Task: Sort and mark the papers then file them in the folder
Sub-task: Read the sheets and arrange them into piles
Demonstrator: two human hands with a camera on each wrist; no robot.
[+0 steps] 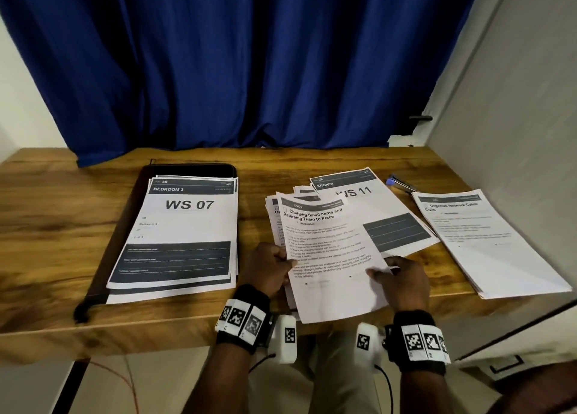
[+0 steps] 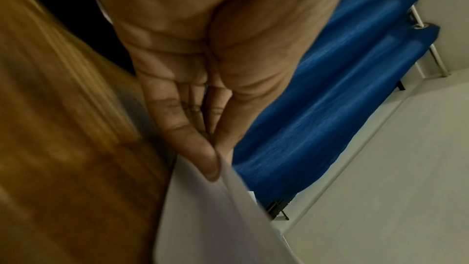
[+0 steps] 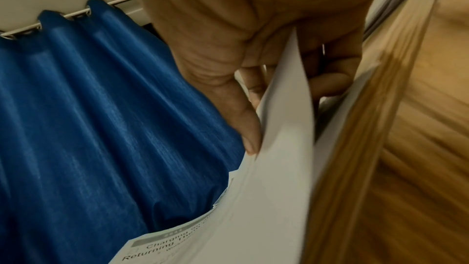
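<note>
Both hands [image 1: 271,268] [image 1: 402,284] pinch the sheet [image 1: 331,257] — edges overhang the table [image 1: 46,226].

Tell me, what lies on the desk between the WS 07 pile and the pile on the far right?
In the head view, the loose middle heap topped by the WS 11 sheet lies between the WS 07 pile and the right pile, with both hands lifting its front sheet.
</note>
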